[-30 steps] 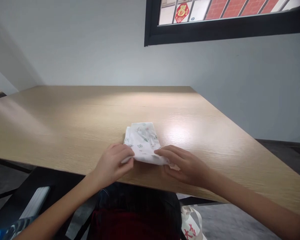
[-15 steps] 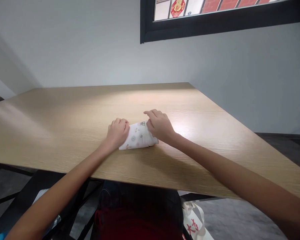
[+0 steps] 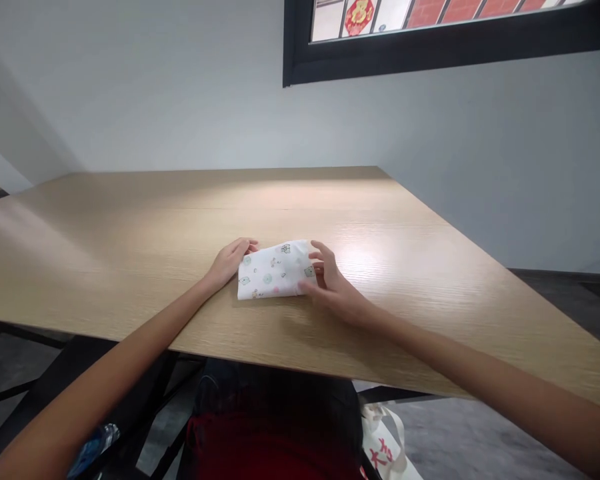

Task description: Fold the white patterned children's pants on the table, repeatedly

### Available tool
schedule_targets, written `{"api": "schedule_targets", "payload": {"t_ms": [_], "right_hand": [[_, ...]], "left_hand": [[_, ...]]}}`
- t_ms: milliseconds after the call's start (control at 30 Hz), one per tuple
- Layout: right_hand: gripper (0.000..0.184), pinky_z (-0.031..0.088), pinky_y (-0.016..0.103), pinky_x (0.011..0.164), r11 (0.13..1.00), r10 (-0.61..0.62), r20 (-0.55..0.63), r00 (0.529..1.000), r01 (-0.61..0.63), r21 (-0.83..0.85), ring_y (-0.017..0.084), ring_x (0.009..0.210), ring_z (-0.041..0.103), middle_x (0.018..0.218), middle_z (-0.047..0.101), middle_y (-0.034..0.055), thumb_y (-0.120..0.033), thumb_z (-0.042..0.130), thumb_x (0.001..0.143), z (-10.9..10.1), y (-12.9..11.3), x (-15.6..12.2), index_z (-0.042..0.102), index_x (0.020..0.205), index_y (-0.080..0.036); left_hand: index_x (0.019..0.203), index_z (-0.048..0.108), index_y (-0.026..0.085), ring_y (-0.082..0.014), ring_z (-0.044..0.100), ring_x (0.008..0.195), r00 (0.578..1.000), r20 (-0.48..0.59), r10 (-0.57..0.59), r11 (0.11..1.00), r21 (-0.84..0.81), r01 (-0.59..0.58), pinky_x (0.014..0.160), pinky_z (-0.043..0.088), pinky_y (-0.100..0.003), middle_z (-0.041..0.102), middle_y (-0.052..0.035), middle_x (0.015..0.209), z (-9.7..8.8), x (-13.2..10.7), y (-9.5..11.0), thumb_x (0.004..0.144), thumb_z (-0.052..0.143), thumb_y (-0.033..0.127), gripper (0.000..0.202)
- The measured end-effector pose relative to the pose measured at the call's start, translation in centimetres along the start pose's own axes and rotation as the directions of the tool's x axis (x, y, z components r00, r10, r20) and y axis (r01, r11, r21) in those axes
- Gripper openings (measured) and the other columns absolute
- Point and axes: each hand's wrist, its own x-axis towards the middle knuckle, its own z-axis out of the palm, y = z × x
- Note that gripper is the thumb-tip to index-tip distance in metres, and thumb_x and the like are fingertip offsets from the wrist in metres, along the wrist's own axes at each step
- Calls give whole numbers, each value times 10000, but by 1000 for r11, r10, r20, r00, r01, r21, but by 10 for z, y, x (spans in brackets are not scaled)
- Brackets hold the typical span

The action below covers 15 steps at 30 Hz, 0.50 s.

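A small white cloth point(image 3: 274, 269) with little printed figures lies folded into a flat rectangle on the wooden table point(image 3: 130, 233). My left hand point(image 3: 229, 261) rests against its left edge, fingers stretched along the cloth's upper left corner. My right hand point(image 3: 330, 283) is at the cloth's right edge, fingers loosely curled and apart, the thumb touching the lower right corner. Neither hand lifts the cloth.
The table's near edge runs just in front of my body, and its right edge slants away toward a grey wall. A dark-framed window point(image 3: 430, 40) hangs high on the wall. A white bag with red print point(image 3: 385, 453) sits on the floor under the table.
The cloth was folded over away from me, from the near edge toward the table's middle. My hands then came off its top and now sit at its two sides.
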Motion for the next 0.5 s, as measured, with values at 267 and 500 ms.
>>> {"api": "schedule_targets", "payload": {"t_ms": [267, 500], "right_hand": [[732, 480, 362, 665, 985, -11, 13, 1000, 8, 175, 192, 742, 563, 973, 533, 67, -130, 462, 613, -1, 14, 25, 149, 1269, -212], [427, 488, 379, 740, 989, 91, -87, 992, -80, 126, 207, 811, 561, 908, 569, 83, -177, 432, 743, -2, 18, 50, 366, 1164, -147]], "left_hand": [[1055, 559, 156, -200, 590, 945, 996, -51, -71, 982, -176, 61, 808, 467, -311, 633, -67, 1059, 19, -46, 21, 817, 452, 362, 333], [1020, 501, 155, -194, 587, 921, 968, -159, -195, 973, -155, 171, 822, 474, -340, 617, -98, 1022, 26, -96, 32, 832, 442, 393, 309]]}}
